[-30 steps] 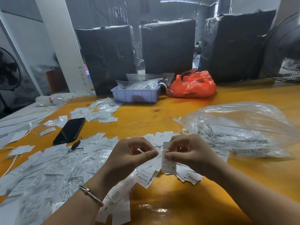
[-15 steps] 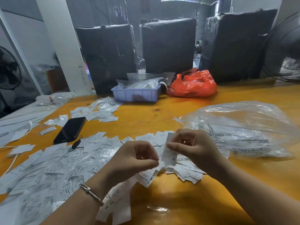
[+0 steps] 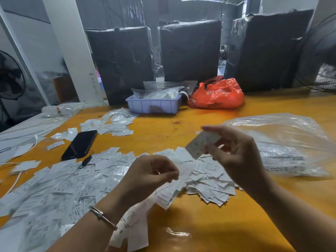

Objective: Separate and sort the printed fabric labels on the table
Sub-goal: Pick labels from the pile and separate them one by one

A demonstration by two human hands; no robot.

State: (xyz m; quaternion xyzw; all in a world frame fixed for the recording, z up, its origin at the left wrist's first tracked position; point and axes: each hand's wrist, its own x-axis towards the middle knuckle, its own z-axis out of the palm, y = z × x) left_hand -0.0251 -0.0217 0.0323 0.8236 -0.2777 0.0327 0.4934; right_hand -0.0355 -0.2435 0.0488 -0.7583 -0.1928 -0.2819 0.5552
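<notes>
Above the yellow table, her right hand pinches one label; her left hand pinches a label strip.

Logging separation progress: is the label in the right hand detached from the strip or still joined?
Detached. The label pinched by the right hand is raised clear of the strip the left hand holds; table shows between them.

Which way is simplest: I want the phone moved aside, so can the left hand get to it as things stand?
Probably yes, but not freely. The black phone lies uncovered on the table, forward-left of the left hand, with only loose labels between. That hand pinches a strip of labels, so it would have to drop it first.
</notes>
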